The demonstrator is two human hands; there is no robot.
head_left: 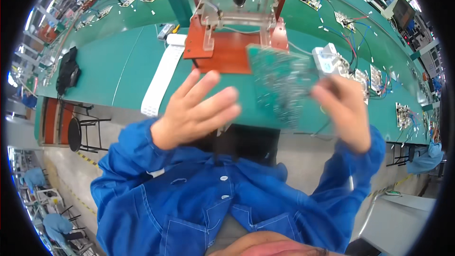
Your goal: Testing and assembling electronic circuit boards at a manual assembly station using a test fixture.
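Note:
My right hand (342,109) pinches the right edge of a green circuit board (280,83), which is tilted and smeared by motion over the front of the bench. Small parts crowd the board's face, too blurred to name. To its left, my left hand (196,111) is raised with fingers spread and holds nothing. Just beyond both hands stands a red-orange fixture (222,52) with a clear plastic frame and a dark rod above it. The board's upper left corner overlaps the fixture's front right side.
A long white paper strip (163,78) lies left of the fixture on the green bench (125,73). Wired circuit boards (374,78) and a white box (326,59) sit to the right. A black object (68,71) lies far left, above a black stool (76,133).

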